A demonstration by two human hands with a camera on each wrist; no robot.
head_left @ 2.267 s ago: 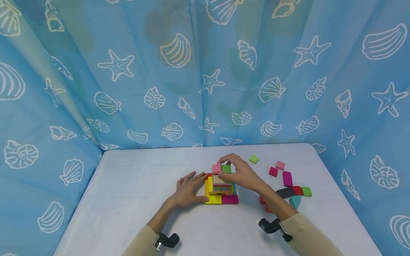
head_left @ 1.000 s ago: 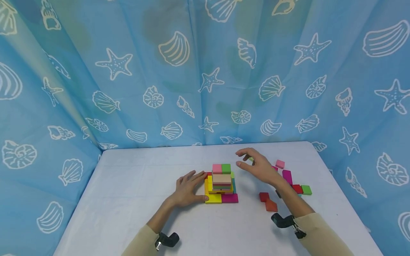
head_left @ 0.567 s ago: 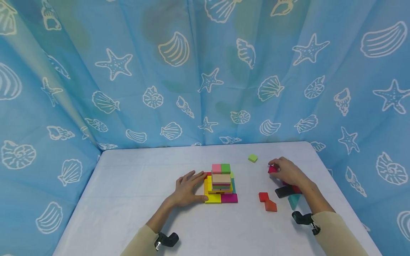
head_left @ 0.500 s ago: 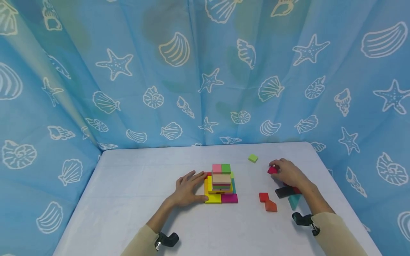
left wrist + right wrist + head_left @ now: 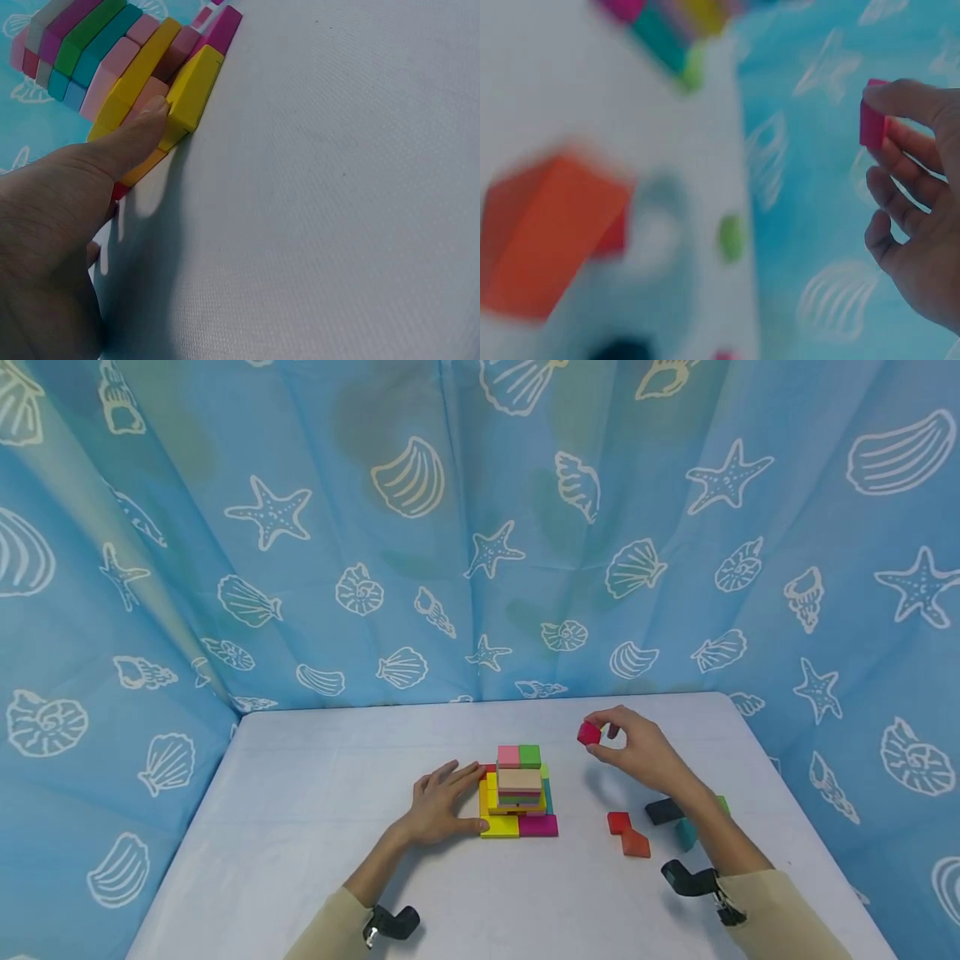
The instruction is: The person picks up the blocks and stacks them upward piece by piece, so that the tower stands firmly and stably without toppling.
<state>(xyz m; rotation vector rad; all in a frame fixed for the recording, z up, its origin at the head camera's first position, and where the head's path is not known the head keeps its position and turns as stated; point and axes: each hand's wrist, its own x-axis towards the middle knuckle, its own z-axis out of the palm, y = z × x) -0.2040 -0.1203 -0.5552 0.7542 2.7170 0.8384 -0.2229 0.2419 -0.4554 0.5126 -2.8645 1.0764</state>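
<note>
Curtain: blue cloth with white shells and starfish, hanging behind and to both sides.
Table: white-covered, reaching back to the curtain.
Arms: beige sleeves come in from both lower corners, forearms slanting inward, a black wrist device on each.
Left hand: low beside the stack, fingers spread and extended toward its back corner, thumb laid along the front one (a loose bracket, nothing clasped).
Right hand: raised over the table, arched at the wrist, thumb and index finger meeting in a pinch on the crimson block; the remaining fingers curve loosely, as the right wrist view shows.
Stack: layered blocks, stepping in from a wide yellow and magenta base, upright near the table's middle, pink and green on top.
Loose blocks: orange just beside red; black, teal and green near the right forearm, which partly hides the last two.
Crimson block: held aloft, beyond the stack and to its right, well apart from it.
</note>
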